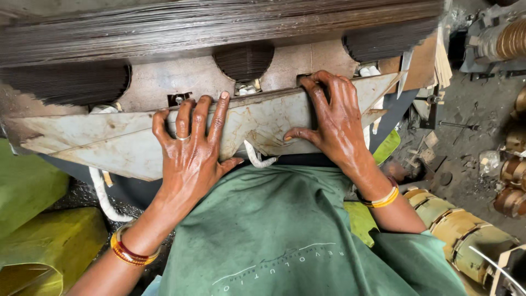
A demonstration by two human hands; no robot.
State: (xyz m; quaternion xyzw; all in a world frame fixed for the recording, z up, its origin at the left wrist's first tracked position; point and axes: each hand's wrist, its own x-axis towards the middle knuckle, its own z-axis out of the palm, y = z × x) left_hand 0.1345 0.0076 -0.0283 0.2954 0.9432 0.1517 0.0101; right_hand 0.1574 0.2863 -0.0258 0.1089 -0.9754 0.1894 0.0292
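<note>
Seen from above, a person's two bare hands press on a long, worn grey metal plate (109,140) that runs tilted across a large stack of thin dark metal sheets (164,27). The left hand (192,151) lies flat on the plate's middle with its fingers spread and pointing up, a ring on one finger and bangles (129,252) at the wrist. The right hand (335,123) curls over the plate's upper edge further right, fingers hooked behind it and thumb pressed on the front face. A white cord (257,158) hangs just below the plate between the hands. A green cloth (274,235) covers the person's lap beneath. Wound copper coils (512,175) sit on the floor at right.
</note>
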